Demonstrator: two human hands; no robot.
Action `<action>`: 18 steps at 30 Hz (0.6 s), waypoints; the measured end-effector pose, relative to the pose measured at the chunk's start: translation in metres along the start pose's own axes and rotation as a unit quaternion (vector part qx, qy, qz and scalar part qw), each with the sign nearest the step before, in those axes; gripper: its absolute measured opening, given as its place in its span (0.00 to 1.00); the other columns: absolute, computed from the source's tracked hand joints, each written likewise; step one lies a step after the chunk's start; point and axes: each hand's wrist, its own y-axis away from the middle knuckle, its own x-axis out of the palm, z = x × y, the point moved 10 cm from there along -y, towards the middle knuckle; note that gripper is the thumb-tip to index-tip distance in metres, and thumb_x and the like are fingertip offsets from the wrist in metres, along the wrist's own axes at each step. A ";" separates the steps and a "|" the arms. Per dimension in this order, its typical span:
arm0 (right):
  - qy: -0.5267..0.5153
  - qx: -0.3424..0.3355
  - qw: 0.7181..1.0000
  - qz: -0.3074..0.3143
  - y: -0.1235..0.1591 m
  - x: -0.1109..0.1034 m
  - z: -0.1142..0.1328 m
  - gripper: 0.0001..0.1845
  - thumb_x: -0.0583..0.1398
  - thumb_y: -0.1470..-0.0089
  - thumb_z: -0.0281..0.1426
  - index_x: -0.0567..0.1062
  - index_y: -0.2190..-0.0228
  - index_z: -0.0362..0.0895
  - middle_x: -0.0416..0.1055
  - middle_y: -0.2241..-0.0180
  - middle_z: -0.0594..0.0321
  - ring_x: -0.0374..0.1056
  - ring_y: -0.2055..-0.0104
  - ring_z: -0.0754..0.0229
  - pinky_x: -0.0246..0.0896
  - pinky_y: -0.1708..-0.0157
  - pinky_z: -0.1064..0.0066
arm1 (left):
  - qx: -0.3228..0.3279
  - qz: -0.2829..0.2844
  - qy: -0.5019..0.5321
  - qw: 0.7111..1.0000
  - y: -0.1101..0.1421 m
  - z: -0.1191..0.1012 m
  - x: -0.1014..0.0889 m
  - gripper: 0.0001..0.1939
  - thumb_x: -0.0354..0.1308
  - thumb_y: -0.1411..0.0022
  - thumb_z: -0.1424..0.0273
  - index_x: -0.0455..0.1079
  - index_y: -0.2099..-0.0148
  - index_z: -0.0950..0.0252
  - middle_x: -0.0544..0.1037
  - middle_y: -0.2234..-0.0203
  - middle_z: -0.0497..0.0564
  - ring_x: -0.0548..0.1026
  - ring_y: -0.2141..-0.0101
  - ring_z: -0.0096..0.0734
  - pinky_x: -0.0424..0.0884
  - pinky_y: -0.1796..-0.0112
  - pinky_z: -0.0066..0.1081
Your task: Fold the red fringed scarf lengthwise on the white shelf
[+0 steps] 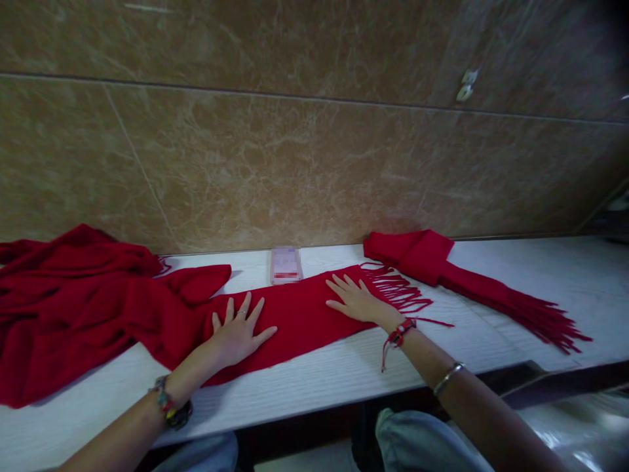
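Observation:
A red fringed scarf (299, 321) lies spread flat across the white table, with its tassels pointing right. My left hand (240, 331) rests on the scarf with fingers spread, near where the flat part meets bunched cloth. Farther right, my right hand (356, 300) lies palm down on the same scarf, close to the fringed end, fingers stretched out. To the left is a crumpled heap of red cloth (88, 308), which appears to run into the flat part. A second red scarf (427, 255), folded into a narrow strip with its fringe toward the lower right, lies beyond my right hand.
A phone-like flat object (285, 265) lies behind the scarf, near the wall. The white table (304, 387) runs along a brown marbled wall (275, 164). A small white fitting (466, 85) is on the wall at upper right. My knees are below the table's front edge.

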 end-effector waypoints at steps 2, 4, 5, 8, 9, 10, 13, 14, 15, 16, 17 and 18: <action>-0.001 0.017 1.000 0.018 -0.002 0.002 -0.009 0.37 0.42 0.45 0.52 0.49 0.41 0.44 0.41 0.38 0.52 0.35 0.38 0.42 0.37 0.45 0.42 | -0.016 0.002 0.000 1.000 0.001 0.007 -0.002 0.39 0.41 0.44 0.46 0.40 0.36 0.59 0.38 0.38 0.58 0.38 0.42 0.66 0.44 0.51 0.64; 0.000 0.038 0.999 0.020 -0.007 -0.001 -0.016 0.39 0.42 0.45 0.53 0.49 0.41 0.42 0.41 0.38 0.50 0.36 0.38 0.42 0.37 0.45 0.43 | -0.027 0.015 -0.002 1.000 -0.001 0.010 -0.003 0.40 0.41 0.45 0.45 0.40 0.36 0.60 0.39 0.38 0.59 0.38 0.42 0.66 0.44 0.51 0.64; 0.005 0.041 0.999 0.009 -0.011 -0.006 -0.018 0.39 0.42 0.45 0.53 0.50 0.41 0.42 0.42 0.39 0.49 0.35 0.38 0.42 0.37 0.45 0.43 | -0.029 0.021 -0.004 0.999 -0.003 0.010 -0.003 0.40 0.42 0.45 0.45 0.41 0.36 0.60 0.39 0.38 0.59 0.38 0.42 0.66 0.44 0.51 0.64; 0.019 0.013 0.999 -0.037 -0.028 -0.017 -0.011 0.37 0.41 0.44 0.51 0.51 0.41 0.41 0.41 0.38 0.51 0.35 0.38 0.43 0.36 0.45 0.44 | -0.001 -0.009 -0.010 1.000 -0.010 -0.003 -0.010 0.40 0.40 0.45 0.46 0.43 0.36 0.63 0.42 0.38 0.60 0.40 0.41 0.63 0.44 0.50 0.63; 0.019 0.001 0.999 -0.040 -0.034 -0.016 -0.009 0.35 0.41 0.44 0.50 0.51 0.41 0.42 0.42 0.38 0.52 0.35 0.38 0.44 0.37 0.45 0.44 | 0.010 -0.025 -0.008 1.000 -0.011 -0.008 -0.013 0.39 0.40 0.44 0.46 0.43 0.36 0.62 0.42 0.38 0.59 0.40 0.41 0.61 0.44 0.50 0.63; 0.018 -0.007 0.999 -0.037 -0.038 -0.013 -0.008 0.34 0.41 0.43 0.49 0.51 0.41 0.43 0.43 0.38 0.53 0.37 0.38 0.45 0.37 0.45 0.44 | 0.015 -0.036 -0.004 0.999 -0.012 -0.012 -0.014 0.38 0.39 0.43 0.46 0.43 0.36 0.62 0.42 0.38 0.58 0.40 0.41 0.60 0.44 0.50 0.63; 0.028 -0.009 0.999 -0.040 -0.047 -0.002 -0.014 0.31 0.40 0.41 0.44 0.53 0.42 0.42 0.47 0.39 0.53 0.40 0.38 0.48 0.40 0.44 0.48 | 0.001 -0.024 0.007 1.000 -0.014 -0.011 -0.006 0.37 0.37 0.43 0.46 0.43 0.36 0.59 0.41 0.38 0.55 0.40 0.40 0.59 0.43 0.50 0.64; 0.036 -0.006 0.998 -0.050 -0.047 -0.001 -0.018 0.30 0.40 0.41 0.43 0.53 0.42 0.41 0.48 0.40 0.53 0.41 0.38 0.49 0.40 0.44 0.50 | -0.005 -0.018 0.008 1.000 -0.014 -0.009 -0.004 0.37 0.37 0.43 0.46 0.43 0.36 0.58 0.41 0.38 0.54 0.39 0.40 0.59 0.43 0.50 0.65; 0.044 -0.002 0.997 -0.057 -0.047 0.001 -0.023 0.29 0.41 0.40 0.41 0.54 0.42 0.40 0.48 0.40 0.52 0.41 0.38 0.50 0.40 0.44 0.52 | -0.006 -0.017 0.009 1.000 -0.013 -0.006 -0.002 0.37 0.37 0.43 0.46 0.42 0.36 0.57 0.41 0.37 0.53 0.39 0.40 0.59 0.42 0.50 0.65; 0.049 0.001 0.997 -0.062 -0.046 0.001 -0.027 0.29 0.41 0.40 0.40 0.54 0.42 0.38 0.48 0.40 0.51 0.41 0.38 0.50 0.40 0.43 0.53 | -0.005 -0.017 0.010 1.000 -0.013 -0.004 -0.001 0.37 0.38 0.43 0.46 0.42 0.36 0.57 0.40 0.37 0.53 0.39 0.40 0.59 0.42 0.50 0.65; 0.051 0.006 0.997 -0.064 -0.045 0.001 -0.031 0.29 0.41 0.40 0.39 0.54 0.42 0.38 0.48 0.40 0.51 0.41 0.38 0.51 0.40 0.43 0.53 | -0.006 -0.018 0.011 1.000 -0.013 -0.002 -0.001 0.37 0.38 0.44 0.46 0.42 0.36 0.56 0.40 0.37 0.52 0.39 0.40 0.59 0.42 0.50 0.65; 0.049 0.011 0.997 -0.065 -0.043 0.000 -0.033 0.28 0.42 0.40 0.39 0.54 0.43 0.37 0.48 0.40 0.50 0.41 0.38 0.51 0.40 0.43 0.54 | -0.007 -0.019 0.012 1.000 -0.013 0.001 -0.001 0.37 0.38 0.44 0.45 0.42 0.36 0.57 0.40 0.37 0.53 0.39 0.40 0.59 0.42 0.50 0.65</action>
